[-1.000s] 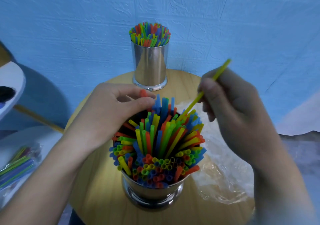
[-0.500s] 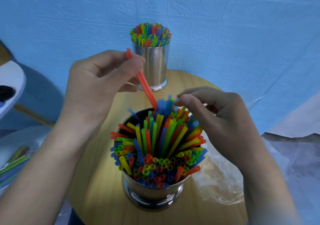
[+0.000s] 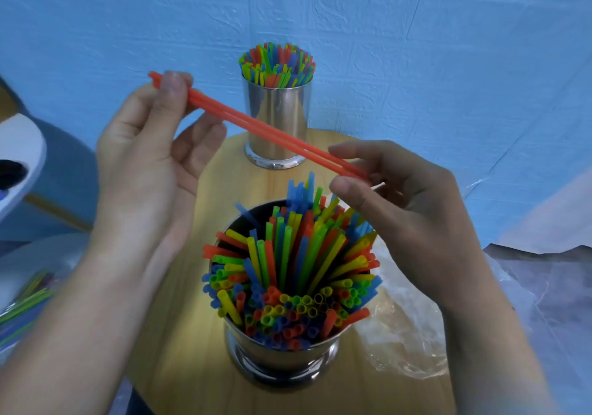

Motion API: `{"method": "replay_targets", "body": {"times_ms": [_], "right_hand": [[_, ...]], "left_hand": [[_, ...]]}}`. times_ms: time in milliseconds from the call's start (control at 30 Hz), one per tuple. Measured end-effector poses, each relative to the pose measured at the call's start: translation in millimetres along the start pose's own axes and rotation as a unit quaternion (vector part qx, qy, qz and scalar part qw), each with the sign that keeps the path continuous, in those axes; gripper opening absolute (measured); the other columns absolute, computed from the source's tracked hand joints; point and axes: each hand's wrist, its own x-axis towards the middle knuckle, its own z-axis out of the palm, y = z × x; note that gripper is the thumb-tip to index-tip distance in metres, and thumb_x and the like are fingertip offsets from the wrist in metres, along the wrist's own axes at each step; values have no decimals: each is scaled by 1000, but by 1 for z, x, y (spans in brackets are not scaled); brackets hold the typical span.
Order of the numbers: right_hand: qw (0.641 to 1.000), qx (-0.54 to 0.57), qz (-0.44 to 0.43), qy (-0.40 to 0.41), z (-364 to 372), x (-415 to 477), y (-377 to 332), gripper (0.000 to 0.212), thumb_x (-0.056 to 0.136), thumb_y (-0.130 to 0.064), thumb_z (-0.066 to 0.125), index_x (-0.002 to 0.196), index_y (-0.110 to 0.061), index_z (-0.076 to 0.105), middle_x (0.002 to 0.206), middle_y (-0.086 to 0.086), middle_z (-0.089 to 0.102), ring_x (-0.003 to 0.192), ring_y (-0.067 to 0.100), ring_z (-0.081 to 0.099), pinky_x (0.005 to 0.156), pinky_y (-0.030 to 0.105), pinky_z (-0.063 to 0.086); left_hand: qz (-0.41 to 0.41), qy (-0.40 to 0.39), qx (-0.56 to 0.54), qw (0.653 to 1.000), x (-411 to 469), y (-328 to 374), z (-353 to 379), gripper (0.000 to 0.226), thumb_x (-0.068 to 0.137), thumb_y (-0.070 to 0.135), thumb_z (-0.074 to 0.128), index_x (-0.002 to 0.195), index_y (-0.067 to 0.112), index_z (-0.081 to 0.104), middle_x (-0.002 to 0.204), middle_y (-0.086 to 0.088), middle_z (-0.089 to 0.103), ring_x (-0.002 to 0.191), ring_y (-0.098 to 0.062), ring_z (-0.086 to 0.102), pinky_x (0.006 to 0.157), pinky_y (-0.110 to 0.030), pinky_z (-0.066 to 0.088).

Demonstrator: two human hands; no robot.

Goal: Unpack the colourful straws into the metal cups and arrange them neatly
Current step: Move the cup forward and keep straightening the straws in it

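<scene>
Two red straws [image 3: 256, 125] are held side by side in the air above the round table [image 3: 179, 318], clear of both cups. Their long axis runs from 10 o'clock to 4 o'clock across the view, the 10 o'clock end being the higher. The left hand [image 3: 150, 165] pinches that upper end between thumb and forefinger. The right hand [image 3: 413, 209] closes thumb and forefinger on the 4 o'clock end. The near cup [image 3: 282, 360] stands at 6 o'clock from that lower end, below the right hand, which is therefore the nearer hand. Its packed straws [image 3: 288, 270] fan outward unevenly, with a gap at the 10 o'clock side of the rim. To insert, the pair probably has to be swung upright, lower end first, toward that gap. The far cup [image 3: 278, 104] at 12 o'clock is filled and even. A crumpled plastic bag [image 3: 400, 334] lies at 3 o'clock of the near cup
</scene>
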Motion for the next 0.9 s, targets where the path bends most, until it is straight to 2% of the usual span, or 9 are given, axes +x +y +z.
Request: {"method": "replay_targets", "body": {"times_ms": [67, 167, 267, 333, 433, 600, 733, 800, 900], "right_hand": [[999, 26, -7, 22, 1, 0, -1, 16, 90, -22, 74, 101, -33, 75, 83, -9, 73, 76, 3, 63, 68, 18, 49], [990, 123, -9, 68, 1, 1, -2, 11, 85, -22, 75, 95, -23, 76, 74, -4, 73, 68, 3, 62, 68, 16, 46], [972, 215, 7, 98, 1, 1, 1, 9, 83, -24, 80, 92, -22, 79, 74, 2, 71, 69, 16, 55, 67, 25, 44], [964, 240, 3, 118, 2, 1, 0, 13, 86, -27, 76, 96, -20, 79, 77, 5, 70, 71, 21, 53, 66, 27, 44], [962, 216, -15, 166, 4, 3, -5, 15, 99, -22, 61, 100, -15, 75, 77, 2, 68, 71, 19, 57, 64, 28, 46], [958, 153, -53, 236, -6, 4, -12, 28, 107, -18, 42, 87, -16, 62, 67, -4, 56, 62, 17, 52, 57, 32, 41], [980, 29, -79, 183, -8, 2, -15, 27, 108, -18, 40, 88, -18, 58, 68, -4, 53, 59, 21, 50, 57, 29, 39], [988, 6, -75, 134, -6, 2, -15, 26, 107, -19, 42, 88, -20, 59, 68, -3, 54, 60, 20, 51, 59, 27, 40], [996, -16, -56, 63, -3, 3, -13, 25, 105, -21, 46, 86, -19, 61, 67, -4, 55, 62, 12, 52, 62, 24, 40]], "left_hand": [[-22, 8, -17, 1000, -3, -5, 5, 14, 94, 31, 65, 99, 18, 66, 90, 9, 71, 88, -11, 72, 79, -22, 57], [-41, 1, -1, 999, -11, -5, 12, 17, 81, 33, 69, 91, 20, 66, 87, 6, 71, 82, -12, 73, 75, -22, 58], [-78, -20, 61, 995, -12, -9, 8, 13, 79, 37, 69, 82, 25, 72, 83, 8, 74, 88, -12, 72, 87, -30, 57], [-100, -57, 101, 988, -14, -10, 8, 12, 78, 38, 70, 76, 28, 77, 82, 8, 74, 93, -13, 71, 97, -35, 54], [-114, -117, 150, 975, -15, -8, 5, 13, 79, 37, 70, 82, 30, 81, 91, 6, 76, 99, -12, 71, 103, -40, 51], [-132, -195, 211, 949, -9, -3, -2, 30, 88, 49, 64, 106, 31, 81, 112, 5, 76, 110, -15, 70, 100, -40, 52], [-176, -261, 309, 897, -9, -2, 0, 26, 95, 29, 60, 113, 31, 79, 113, 6, 78, 110, -14, 72, 105, -43, 50], [-209, -295, 326, 874, -12, -2, 3, 25, 99, 17, 59, 113, 27, 78, 107, 0, 79, 102, -19, 76, 97, -41, 55], [-210, -303, 337, 866, -14, -1, 7, 19, 96, 16, 64, 105, 23, 80, 99, -3, 80, 92, -22, 78, 86, -37, 59]]}}
